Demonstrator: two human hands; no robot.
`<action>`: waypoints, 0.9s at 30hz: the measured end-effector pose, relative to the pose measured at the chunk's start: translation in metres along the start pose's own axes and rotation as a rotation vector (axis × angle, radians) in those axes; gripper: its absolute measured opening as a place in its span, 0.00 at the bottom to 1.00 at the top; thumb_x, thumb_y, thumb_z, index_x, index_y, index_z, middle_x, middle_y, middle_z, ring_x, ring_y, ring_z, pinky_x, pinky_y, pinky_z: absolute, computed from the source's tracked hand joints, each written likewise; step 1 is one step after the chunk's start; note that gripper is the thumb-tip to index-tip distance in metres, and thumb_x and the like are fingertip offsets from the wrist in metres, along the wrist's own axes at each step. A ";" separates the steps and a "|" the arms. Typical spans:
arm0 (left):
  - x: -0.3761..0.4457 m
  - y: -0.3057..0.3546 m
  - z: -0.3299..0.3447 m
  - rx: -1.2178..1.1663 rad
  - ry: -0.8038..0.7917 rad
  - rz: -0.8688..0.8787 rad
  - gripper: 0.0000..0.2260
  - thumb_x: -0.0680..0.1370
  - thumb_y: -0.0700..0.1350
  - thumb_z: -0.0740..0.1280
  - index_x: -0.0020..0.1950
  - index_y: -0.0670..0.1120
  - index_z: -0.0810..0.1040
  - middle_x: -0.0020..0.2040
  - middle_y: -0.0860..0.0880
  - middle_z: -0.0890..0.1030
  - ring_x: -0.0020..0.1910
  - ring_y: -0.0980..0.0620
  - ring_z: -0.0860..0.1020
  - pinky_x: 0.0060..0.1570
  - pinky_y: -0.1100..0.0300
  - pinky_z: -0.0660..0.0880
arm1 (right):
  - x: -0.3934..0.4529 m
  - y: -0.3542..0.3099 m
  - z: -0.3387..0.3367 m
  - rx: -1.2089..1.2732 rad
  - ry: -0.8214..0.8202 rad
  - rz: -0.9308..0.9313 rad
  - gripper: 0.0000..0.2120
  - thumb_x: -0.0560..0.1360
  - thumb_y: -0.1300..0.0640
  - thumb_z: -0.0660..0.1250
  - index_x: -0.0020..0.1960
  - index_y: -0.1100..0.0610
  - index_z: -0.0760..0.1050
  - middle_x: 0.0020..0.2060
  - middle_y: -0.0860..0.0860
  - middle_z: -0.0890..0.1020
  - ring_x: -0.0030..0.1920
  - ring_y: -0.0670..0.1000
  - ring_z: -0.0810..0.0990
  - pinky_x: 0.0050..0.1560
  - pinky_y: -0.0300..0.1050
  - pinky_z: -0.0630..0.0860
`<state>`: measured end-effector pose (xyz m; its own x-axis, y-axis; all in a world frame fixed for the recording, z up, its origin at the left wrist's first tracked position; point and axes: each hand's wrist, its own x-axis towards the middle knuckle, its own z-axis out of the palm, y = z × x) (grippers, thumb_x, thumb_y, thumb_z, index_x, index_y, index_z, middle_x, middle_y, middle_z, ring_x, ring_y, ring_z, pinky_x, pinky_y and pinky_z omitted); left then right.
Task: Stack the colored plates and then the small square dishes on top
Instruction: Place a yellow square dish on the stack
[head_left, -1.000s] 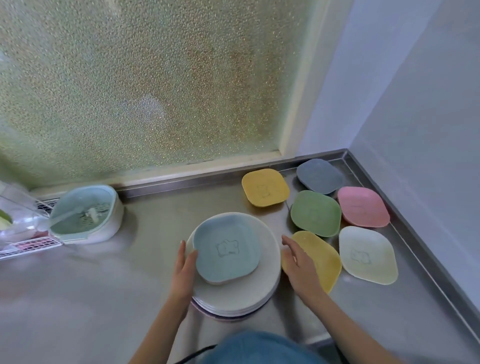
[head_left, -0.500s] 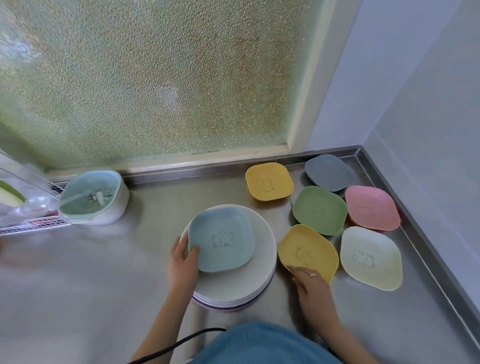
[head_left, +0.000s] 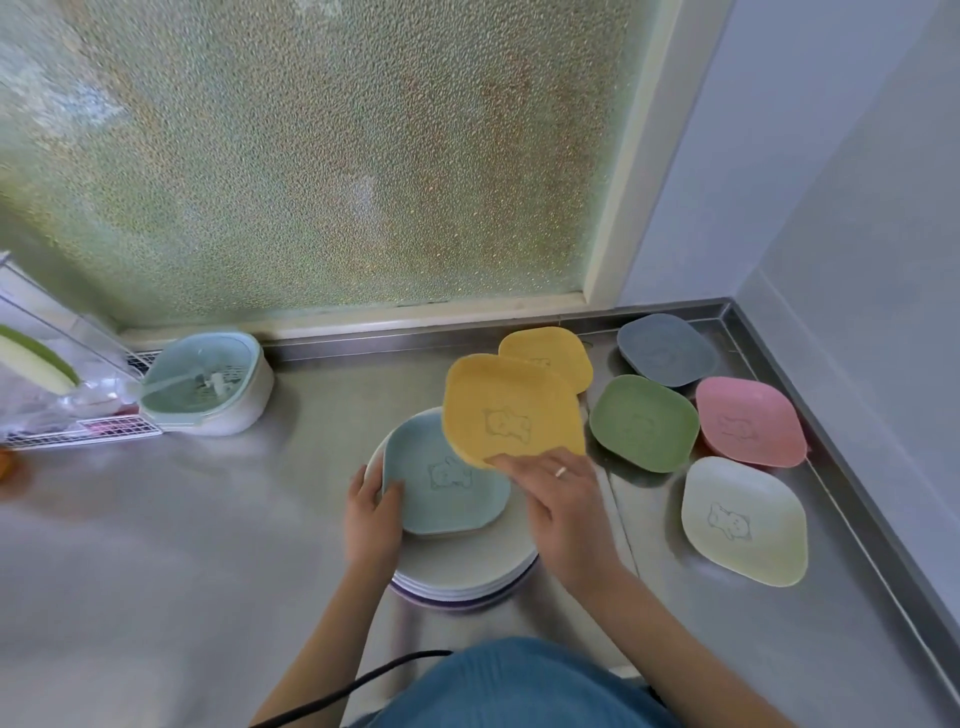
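A stack of round plates (head_left: 467, 569) sits on the steel counter, with a light blue square dish (head_left: 441, 493) on top. My left hand (head_left: 371, 519) holds the left rim of that blue dish. My right hand (head_left: 563, 514) grips a yellow square dish (head_left: 511, 410) by its near edge, lifted and tilted above the blue one. On the counter to the right lie a second yellow dish (head_left: 553, 351), a grey-blue dish (head_left: 667, 349), a green dish (head_left: 644, 423), a pink dish (head_left: 750, 421) and a cream dish (head_left: 743, 519).
A pale green and white strainer tub (head_left: 208, 384) stands at the left by the frosted window. A wire rack with a clear bag (head_left: 67, 410) is at the far left. The counter's raised steel rim (head_left: 852, 499) runs along the right wall. A black cable (head_left: 353, 686) hangs near my body.
My right hand has picked the near yellow dish up off the counter and carried it left, over the blue dish. My left hand has stayed on the blue dish's rim.
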<state>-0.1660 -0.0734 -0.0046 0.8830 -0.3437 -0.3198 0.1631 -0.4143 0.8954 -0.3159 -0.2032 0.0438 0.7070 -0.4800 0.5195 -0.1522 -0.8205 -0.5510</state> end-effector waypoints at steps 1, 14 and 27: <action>0.000 -0.002 0.000 0.000 -0.004 0.000 0.27 0.68 0.51 0.59 0.68 0.51 0.73 0.69 0.47 0.71 0.66 0.45 0.71 0.66 0.45 0.68 | 0.004 -0.005 0.006 -0.007 -0.052 -0.047 0.17 0.71 0.66 0.60 0.55 0.54 0.80 0.42 0.46 0.85 0.42 0.50 0.78 0.48 0.42 0.68; 0.005 0.012 -0.003 -0.133 0.009 0.022 0.18 0.81 0.47 0.58 0.71 0.48 0.69 0.72 0.50 0.70 0.72 0.52 0.65 0.73 0.50 0.60 | 0.002 -0.006 0.035 0.123 -0.632 0.094 0.15 0.79 0.51 0.57 0.64 0.46 0.74 0.58 0.46 0.80 0.61 0.46 0.71 0.67 0.47 0.60; 0.022 0.013 0.001 0.102 -0.082 0.104 0.22 0.81 0.39 0.52 0.75 0.51 0.61 0.68 0.50 0.71 0.66 0.51 0.69 0.61 0.63 0.62 | 0.010 0.029 0.044 -0.066 -0.479 0.474 0.22 0.82 0.51 0.48 0.76 0.49 0.53 0.73 0.50 0.64 0.74 0.48 0.57 0.74 0.53 0.42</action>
<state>-0.1448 -0.0878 -0.0003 0.8530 -0.4554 -0.2549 0.0234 -0.4547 0.8904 -0.2824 -0.2180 0.0042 0.7794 -0.6142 -0.1238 -0.5523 -0.5801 -0.5987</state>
